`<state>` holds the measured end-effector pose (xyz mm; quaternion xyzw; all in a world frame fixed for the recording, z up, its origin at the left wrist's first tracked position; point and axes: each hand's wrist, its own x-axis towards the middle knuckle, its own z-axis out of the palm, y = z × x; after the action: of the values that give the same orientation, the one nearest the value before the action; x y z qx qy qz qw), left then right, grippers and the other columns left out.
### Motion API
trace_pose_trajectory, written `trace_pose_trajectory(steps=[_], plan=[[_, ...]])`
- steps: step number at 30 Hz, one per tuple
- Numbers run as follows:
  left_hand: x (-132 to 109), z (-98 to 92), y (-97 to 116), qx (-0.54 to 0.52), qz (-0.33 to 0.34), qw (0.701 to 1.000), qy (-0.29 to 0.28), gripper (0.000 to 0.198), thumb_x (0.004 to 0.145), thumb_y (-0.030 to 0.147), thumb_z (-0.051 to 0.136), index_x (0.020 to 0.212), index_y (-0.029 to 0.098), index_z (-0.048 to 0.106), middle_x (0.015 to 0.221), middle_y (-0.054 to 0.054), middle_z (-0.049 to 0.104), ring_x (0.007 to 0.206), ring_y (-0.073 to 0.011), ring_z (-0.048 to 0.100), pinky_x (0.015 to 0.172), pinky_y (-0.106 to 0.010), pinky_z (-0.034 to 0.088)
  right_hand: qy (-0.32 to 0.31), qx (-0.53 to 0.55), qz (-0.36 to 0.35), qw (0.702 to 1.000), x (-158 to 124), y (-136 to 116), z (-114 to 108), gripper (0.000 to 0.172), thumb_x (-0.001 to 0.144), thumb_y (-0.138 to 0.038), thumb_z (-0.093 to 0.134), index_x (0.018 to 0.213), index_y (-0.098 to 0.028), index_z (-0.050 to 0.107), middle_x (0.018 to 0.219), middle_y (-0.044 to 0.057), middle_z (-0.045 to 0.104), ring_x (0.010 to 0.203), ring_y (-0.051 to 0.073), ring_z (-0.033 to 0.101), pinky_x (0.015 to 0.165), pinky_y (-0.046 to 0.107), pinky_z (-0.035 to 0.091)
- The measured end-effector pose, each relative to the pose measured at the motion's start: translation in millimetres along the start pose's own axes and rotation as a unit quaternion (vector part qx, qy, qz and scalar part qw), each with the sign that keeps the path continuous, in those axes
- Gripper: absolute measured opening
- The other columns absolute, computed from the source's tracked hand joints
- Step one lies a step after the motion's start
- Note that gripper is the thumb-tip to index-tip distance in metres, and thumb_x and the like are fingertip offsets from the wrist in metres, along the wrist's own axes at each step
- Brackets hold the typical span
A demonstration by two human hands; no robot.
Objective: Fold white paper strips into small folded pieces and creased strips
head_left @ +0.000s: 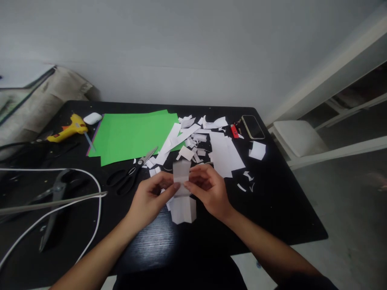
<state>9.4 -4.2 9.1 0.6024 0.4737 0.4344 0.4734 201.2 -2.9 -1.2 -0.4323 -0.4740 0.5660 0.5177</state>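
White paper [182, 209] is pinched by the left hand [151, 198] and right hand [209, 190]. Pull too hard and it may rip, or slip onto the scraps [196, 139].

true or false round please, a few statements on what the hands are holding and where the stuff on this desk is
1. The left hand and right hand both pinch a white folded paper strip. True.
2. The black-handled scissors lie right of both hands. False: the scissors lie on the left-hand side, on the black table.
3. The yellow glue gun lies left of the green paper sheet. True.
4. The dark smartphone rests on the green sheet. False: it lies on bare table, far right.
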Motion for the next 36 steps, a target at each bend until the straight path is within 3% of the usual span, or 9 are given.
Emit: trace_pose_trajectory(steps=[2,5,11,17,20,24,29,36], plan=[[0,1.0,-1,-0.007,-0.004,1.0,0.004,0.007,0.088,0.026,0.074,0.09,0.019,0.074,0.071,0.001,0.071,0.06,-0.0111,0.063,0.055,-0.02,0.05,-0.026,0.012,0.024,0.999,2,1,-1,0.034,0.076,-0.026,0.087,0.105,-0.025,0.069,0.089,0.0,0.076,0.082,0.016,0.074,0.072,0.027,0.06],[1,1.5,-1,-0.006,0.001,1.0,0.001,0.008,0.087,0.024,0.074,0.094,0.019,0.075,0.073,0.0,0.072,0.062,-0.0115,0.064,0.057,-0.02,0.051,-0.057,-0.007,0.047,0.997,3,3,-2,0.018,0.08,-0.029,0.084,0.092,-0.022,0.072,0.086,0.001,0.076,0.079,0.016,0.073,0.074,0.028,0.06],[2,0.2,3,0.008,0.014,1.0,-0.006,0.008,0.088,0.02,0.068,0.089,0.019,0.076,0.078,-0.002,0.075,0.065,-0.0128,0.066,0.059,-0.021,0.052,-0.044,-0.026,0.036,0.998,5,0,-3,0.005,0.08,-0.024,0.079,0.085,-0.024,0.077,0.085,0.0,0.077,0.079,0.016,0.072,0.073,0.028,0.059],[2,-2.3,4,0.043,0.02,0.999,-0.005,0.015,0.089,0.018,0.062,0.087,0.02,0.077,0.076,-0.002,0.073,0.06,-0.0124,0.061,0.051,-0.022,0.044,-0.059,-0.027,0.052,0.997,5,-3,-7,0.013,0.087,-0.023,0.068,0.087,-0.024,0.081,0.085,0.001,0.078,0.078,0.016,0.072,0.073,0.03,0.06],[1,-4.5,4,0.066,0.069,0.995,-0.015,0.018,0.091,0.015,0.062,0.09,0.021,0.078,0.085,-0.004,0.076,0.074,-0.0156,0.069,0.063,-0.025,0.052,-0.059,-0.007,0.051,0.997,5,-4,-7,0.009,0.084,-0.029,0.078,0.091,-0.023,0.079,0.087,0.002,0.078,0.081,0.017,0.073,0.077,0.032,0.062],[-1,-9.4,5,0.085,0.13,0.987,-0.036,0.022,0.095,0.013,0.058,0.097,0.021,0.078,0.097,-0.006,0.077,0.09,-0.0189,0.072,0.079,-0.031,0.056,-0.043,0.006,0.057,0.997,5,-4,-4,0.022,0.075,-0.03,0.089,0.091,-0.023,0.077,0.09,0.002,0.079,0.086,0.018,0.076,0.083,0.033,0.064],[-2,-8.6,4,0.07,0.091,0.993,-0.005,0.014,0.093,0.02,0.066,0.106,0.019,0.071,0.095,-0.005,0.074,0.082,-0.0169,0.07,0.073,-0.027,0.057,-0.016,-0.014,0.032,0.999,0,-7,-1,0.018,0.077,-0.031,0.088,0.091,-0.023,0.078,0.09,0.002,0.08,0.084,0.019,0.077,0.081,0.033,0.066],[-3,-2.2,2,0.128,0.093,0.987,0.014,0.005,0.092,0.025,0.072,0.092,0.02,0.072,0.079,0.0,0.072,0.07,-0.0124,0.066,0.065,-0.023,0.053,-0.024,-0.041,0.002,0.999,-4,-11,0,0.012,0.081,-0.029,0.086,0.091,-0.026,0.08,0.091,0.001,0.081,0.085,0.02,0.077,0.083,0.036,0.066]])
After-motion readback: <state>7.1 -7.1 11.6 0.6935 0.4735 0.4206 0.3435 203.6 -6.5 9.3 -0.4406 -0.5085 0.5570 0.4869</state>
